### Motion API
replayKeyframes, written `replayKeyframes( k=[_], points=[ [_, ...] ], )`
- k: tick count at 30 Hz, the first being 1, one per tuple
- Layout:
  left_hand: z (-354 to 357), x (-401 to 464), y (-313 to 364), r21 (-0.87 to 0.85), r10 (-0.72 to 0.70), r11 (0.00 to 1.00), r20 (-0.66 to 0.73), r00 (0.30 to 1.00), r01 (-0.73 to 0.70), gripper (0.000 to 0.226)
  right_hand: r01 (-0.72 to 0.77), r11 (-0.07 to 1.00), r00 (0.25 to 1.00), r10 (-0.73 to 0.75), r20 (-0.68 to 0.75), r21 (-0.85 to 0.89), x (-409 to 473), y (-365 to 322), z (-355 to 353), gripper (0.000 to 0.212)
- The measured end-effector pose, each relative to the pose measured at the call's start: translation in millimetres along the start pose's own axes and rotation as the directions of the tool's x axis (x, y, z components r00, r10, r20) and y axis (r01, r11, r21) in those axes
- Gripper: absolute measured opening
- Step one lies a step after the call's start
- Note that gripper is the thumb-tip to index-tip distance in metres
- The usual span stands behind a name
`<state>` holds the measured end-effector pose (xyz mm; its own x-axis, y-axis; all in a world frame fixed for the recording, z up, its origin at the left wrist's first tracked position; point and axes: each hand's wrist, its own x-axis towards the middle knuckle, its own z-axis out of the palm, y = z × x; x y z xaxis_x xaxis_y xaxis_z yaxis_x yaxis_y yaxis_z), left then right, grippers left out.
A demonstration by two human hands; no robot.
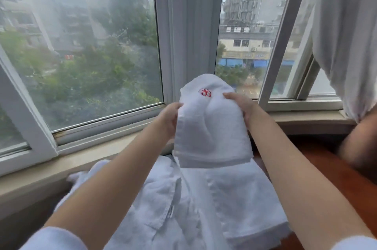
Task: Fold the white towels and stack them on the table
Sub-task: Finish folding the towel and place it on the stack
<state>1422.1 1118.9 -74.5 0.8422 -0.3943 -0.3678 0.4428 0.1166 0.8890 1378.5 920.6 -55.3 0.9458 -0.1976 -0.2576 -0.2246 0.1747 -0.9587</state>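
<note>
A folded white towel (pixel 212 127) with a small red embroidered mark near its top hangs in the air in front of the window. My left hand (pixel 169 118) grips its left edge and my right hand (pixel 241 104) grips its right edge near the top. Below it more white towels (pixel 234 198) lie loosely spread over the table, a labelled one (pixel 155 204) lying rumpled on the left. The reddish-brown wooden table (pixel 318 160) shows at the right.
A window sill (pixel 81 160) runs along behind the table, with white window frames above it. A grey curtain (pixel 346 35) hangs at the upper right. Another person's arm (pixel 357 143) enters at the right edge over the table.
</note>
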Motion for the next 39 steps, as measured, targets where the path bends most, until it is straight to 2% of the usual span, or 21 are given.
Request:
replayKeyframes(
  k=[2, 4, 5, 7, 10, 12, 14, 16, 18, 20, 22, 23, 25, 27, 29, 30, 31, 33, 35, 37, 39],
  points=[
    [2, -1, -46, -0.026, -0.216, 0.976, -0.013, 0.976, 0.216, 0.032, -0.191, 0.978, 0.979, 0.184, -0.087, -0.085, -2, 42, -21, 0.021],
    [1, -11, -87, 0.021, -0.327, 0.944, -0.045, 0.944, 0.328, 0.024, -0.32, 0.94, 0.938, 0.297, -0.177, -0.118, -10, 80, -39, 0.021],
    [0, -19, -103, 0.061, -0.342, 0.936, -0.07, 0.937, 0.346, 0.018, -0.357, 0.926, 0.923, 0.33, -0.199, -0.12, -17, 94, -46, 0.025],
    [-3, -30, -120, 0.104, -0.344, 0.931, -0.076, 0.936, 0.35, 0.03, -0.378, 0.917, 0.916, 0.352, -0.192, -0.124, -31, 111, -55, 0.032],
    [-4, -39, -120, 0.081, -0.284, 0.955, -0.032, 0.958, 0.285, 0.034, -0.356, 0.908, 0.935, 0.346, -0.084, -0.22, -51, 114, -61, 0.04],
    [2, -47, -111, 0.011, -0.225, 0.974, -0.001, 0.974, 0.225, 0.029, -0.281, 0.914, 0.956, 0.293, -0.002, -0.293, -63, 107, -60, 0.042],
    [11, -54, -100, -0.082, -0.16, 0.984, 0.008, 0.987, 0.16, 0.03, -0.136, 0.956, 0.991, 0.132, -0.031, -0.259, -72, 96, -60, 0.052],
    [20, -60, -95, -0.188, -0.101, 0.976, 0.031, 0.994, 0.105, 0.026, 0.034, 0.997, 0.987, -0.044, -0.153, -0.07, -82, 88, -65, 0.057],
    [29, -68, -103, -0.236, -0.05, 0.97, 0.071, 0.996, 0.066, 0.019, 0.109, 0.991, 0.972, -0.089, -0.216, 0.079, -93, 91, -71, 0.047],
    [36, -73, -127, -0.118, -0.062, 0.991, 0.023, 0.998, 0.064, 0.022, -0.012, 0.999, 0.963, 0.001, -0.268, -0.041, -104, 111, -76, 0.036],
    [38, -81, -155, 0.027, -0.168, 0.985, -0.068, 0.983, 0.17, 0.024, -0.231, 0.942, 0.928, 0.138, -0.346, -0.242, -116, 134, -77, 0.034],
    [38, -85, -165, 0.042, -0.224, 0.973, -0.094, 0.97, 0.229, 0.024, -0.285, 0.92, 0.916, 0.179, -0.358, -0.269, -119, 143, -78, 0.034],
    [38, -88, -169, 0.001, -0.224, 0.974, -0.11, 0.968, 0.226, 0.024, -0.236, 0.942, 0.928, 0.147, -0.343, -0.237, -122, 148, -80, 0.036],
    [40, -85, -160, -0.039, -0.097, 0.995, -0.125, 0.987, 0.092, 0.018, -0.065, 0.987, 0.935, 0.009, -0.355, -0.146, -121, 140, -84, 0.041],
    [45, -84, -150, -0.074, -0.016, 0.997, -0.138, 0.99, 0.006, 0.01, 0.066, 0.997, 0.905, -0.071, -0.421, -0.026, -117, 134, -88, 0.039],
    [47, -87, -150, -0.071, -0.025, 0.997, -0.129, 0.991, 0.016, 0.007, 0.063, 0.997, 0.882, -0.078, -0.464, -0.047, -115, 135, -90, 0.036],
    [47, -90, -153, -0.045, -0.062, 0.997, -0.117, 0.991, 0.057, 0.004, -0.001, 0.987, 0.866, -0.08, -0.493, -0.162, -117, 137, -90, 0.03],
    [44, -97, -167, 0.051, -0.174, 0.982, -0.129, 0.976, 0.182, 0.004, -0.222, 0.865, 0.88, -0.021, -0.474, -0.451, -124, 153, -91, 0.014],
    [38, -100, -182, 0.093, -0.212, 0.969, -0.16, 0.964, 0.229, 0.012, -0.301, 0.809, 0.896, 0.058, -0.441, -0.506, -130, 169, -93, 0.02],
    [38, -102, -182, 0.031, -0.156, 0.986, -0.163, 0.974, 0.164, 0.02, -0.191, 0.878, 0.891, -0.033, -0.453, -0.438, -130, 170, -99, 0.017],
    [41, -103, -176, -0.038, -0.101, 0.995, -0.169, 0.98, 0.096, 0.032, -0.016, 0.93, 0.853, -0.179, -0.49, -0.368, -130, 162, -106, 0.03]
  ],
)
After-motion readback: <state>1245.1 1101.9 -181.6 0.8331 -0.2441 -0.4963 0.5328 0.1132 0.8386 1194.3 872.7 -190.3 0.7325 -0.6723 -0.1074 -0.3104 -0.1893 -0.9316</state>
